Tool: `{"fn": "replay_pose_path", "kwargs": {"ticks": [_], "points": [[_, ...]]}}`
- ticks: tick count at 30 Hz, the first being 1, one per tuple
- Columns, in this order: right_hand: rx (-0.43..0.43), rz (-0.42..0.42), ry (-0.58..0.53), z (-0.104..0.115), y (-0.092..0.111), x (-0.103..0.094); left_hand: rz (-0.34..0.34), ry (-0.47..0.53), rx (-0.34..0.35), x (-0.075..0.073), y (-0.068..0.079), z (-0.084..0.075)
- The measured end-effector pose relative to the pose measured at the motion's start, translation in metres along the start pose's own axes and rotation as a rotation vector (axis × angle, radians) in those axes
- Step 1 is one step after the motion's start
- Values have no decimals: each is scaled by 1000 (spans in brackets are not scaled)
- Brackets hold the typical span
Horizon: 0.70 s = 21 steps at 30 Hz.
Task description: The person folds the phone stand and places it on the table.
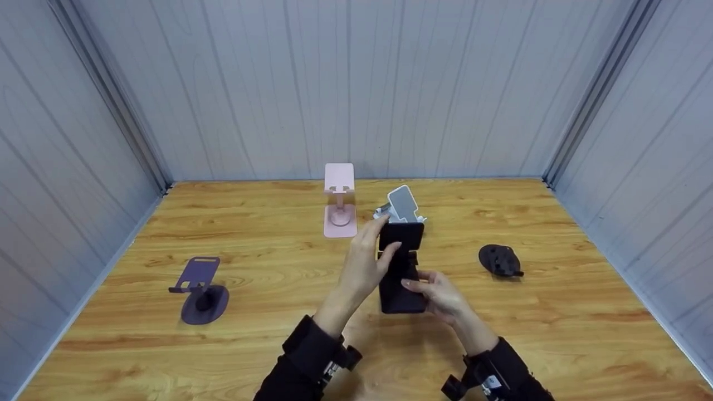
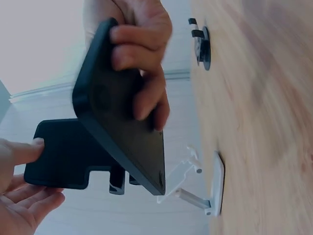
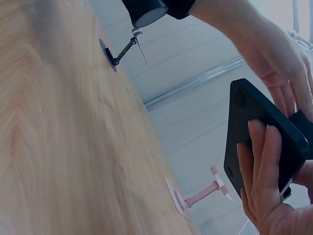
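Both hands hold a black phone stand (image 1: 402,301) up off the table. My left hand (image 1: 362,264) pinches its upper plate (image 2: 63,154) by the side edge, thumb on the face and fingers behind. Around the flat rectangular base (image 3: 254,127) my right hand (image 1: 443,295) grips with the thumb on top and the fingers spread across the underside, as the right wrist view shows. The plate stands tilted up from the base, with the hinge between them. Right behind it, a white and grey phone stand (image 1: 404,203) is partly covered by the left fingertips and plate.
A pink phone stand (image 1: 340,214) stands at the back middle of the wooden table (image 1: 267,345). On the left is a dark purple stand (image 1: 199,273) with a round base. A folded black round stand (image 1: 499,260) lies on the right. Panelled walls (image 1: 345,83) enclose three sides.
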State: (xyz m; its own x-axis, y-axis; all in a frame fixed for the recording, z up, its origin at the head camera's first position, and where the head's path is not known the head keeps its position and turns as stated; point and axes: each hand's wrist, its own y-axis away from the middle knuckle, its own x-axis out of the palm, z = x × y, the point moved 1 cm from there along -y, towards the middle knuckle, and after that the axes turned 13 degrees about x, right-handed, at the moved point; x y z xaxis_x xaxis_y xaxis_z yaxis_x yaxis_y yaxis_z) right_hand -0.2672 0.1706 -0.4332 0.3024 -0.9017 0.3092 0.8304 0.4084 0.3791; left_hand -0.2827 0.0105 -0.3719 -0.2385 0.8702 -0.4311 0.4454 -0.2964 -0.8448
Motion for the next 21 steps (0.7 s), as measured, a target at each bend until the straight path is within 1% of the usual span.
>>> {"fn": "replay_pose_path", "kwargs": {"ticks": [3,7,12,18,21], "points": [[-6,-12,2,-1,0,-1,-21,-16,13,0,0,-2],[-21,-32,14,-1,-1,-2,-72,-42,15,1,0,-3],[-40,-50,24,-1,-2,-4,-117,-102,16,1,2,-6],[-50,-53,26,-2,-2,-5,-131,-158,22,1,5,-9],[-49,-58,27,-2,-2,-5,-138,-168,27,0,6,-11]]}}
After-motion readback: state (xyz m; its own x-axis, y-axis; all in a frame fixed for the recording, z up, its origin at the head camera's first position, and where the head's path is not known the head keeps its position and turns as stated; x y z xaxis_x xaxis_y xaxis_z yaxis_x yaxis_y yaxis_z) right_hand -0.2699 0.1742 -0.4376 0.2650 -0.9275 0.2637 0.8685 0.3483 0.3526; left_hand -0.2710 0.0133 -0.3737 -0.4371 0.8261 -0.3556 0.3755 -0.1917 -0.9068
